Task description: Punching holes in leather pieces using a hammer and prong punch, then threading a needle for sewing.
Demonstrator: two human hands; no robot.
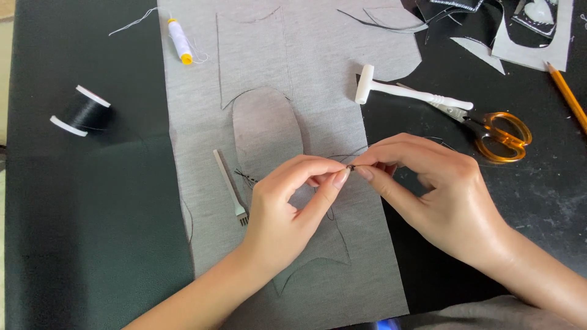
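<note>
My left hand (287,208) and right hand (434,189) meet at the centre of the view, both closed down to a narrow pinch, fingertips almost touching. Between them I hold a fine black thread (342,154) and something tiny and dark at the pinch point; whether it is a needle eye or a knot I cannot tell. The thread is light, limp and slippery, so I judge it needs a firm tip-of-finger grip right by its end, or it will slide out or fray. Loose strands trail off toward ten o'clock and down toward six, lying on the grey fabric (202,153) beneath my hands.

Just at nine o'clock of my left hand lies a small pronged punch (232,186), prongs toward me. At twelve o'clock sits a traced oval shape (266,128) on the cloth. Out at two o'clock rest a white mallet (403,91) and orange-handled scissors (495,134), touching each other. Far at ten o'clock lies a black thread spool (82,110), and near eleven a white thread bobbin (180,40). A pencil (568,95) lies at the right edge.
</note>
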